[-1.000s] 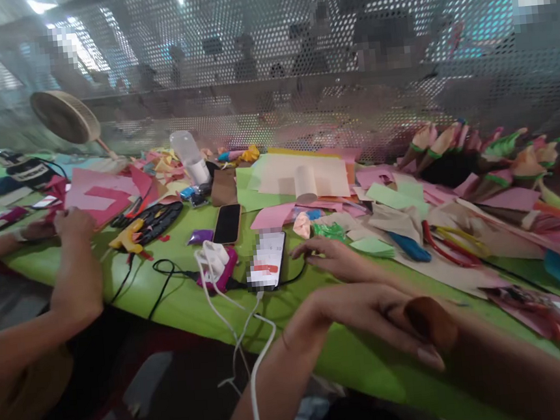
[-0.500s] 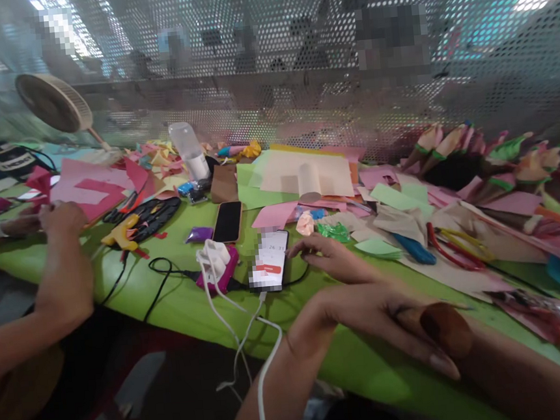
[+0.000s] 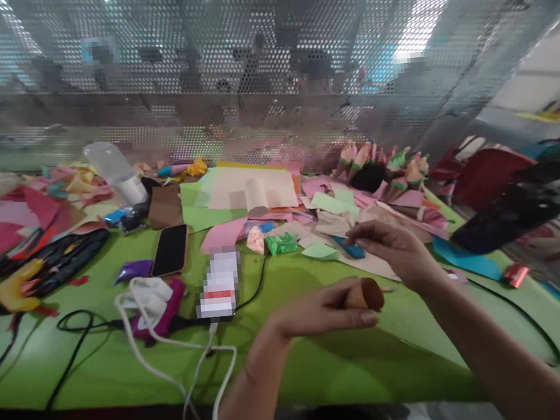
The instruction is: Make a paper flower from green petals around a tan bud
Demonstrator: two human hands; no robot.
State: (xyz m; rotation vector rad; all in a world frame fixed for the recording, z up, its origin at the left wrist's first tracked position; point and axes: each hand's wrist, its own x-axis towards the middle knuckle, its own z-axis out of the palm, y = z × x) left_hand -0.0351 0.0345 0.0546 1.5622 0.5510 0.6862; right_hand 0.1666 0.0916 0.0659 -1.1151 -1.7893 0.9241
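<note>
My left hand (image 3: 318,311) is closed round a small brown paper cone (image 3: 372,293), its round wide end facing right, low over the green table (image 3: 353,373). My right hand (image 3: 399,252) reaches over the papers with fingers bent and apart, and nothing shows in them. Its fingertips are beside a blue-handled tool (image 3: 349,248) lying on beige paper; whether they touch it I cannot tell. Left of my hands lies a lit phone (image 3: 219,284) with a white cable plugged in. A crumpled green wrapper (image 3: 283,243) and light green paper pieces (image 3: 320,252) lie nearby.
A dark phone (image 3: 170,250), a magenta power strip (image 3: 171,311) with white chargers, and loose cables lie at left. Behind are a clear bottle (image 3: 117,175), stacked paper sheets (image 3: 273,188) and paper flowers (image 3: 353,154). A red cylinder (image 3: 515,275) lies right, before a perforated metal screen (image 3: 251,108).
The view has turned right, so the other person's arms are out of sight. My right hand has left the phone for the blue-handled tool. My left hand still holds the cone.
</note>
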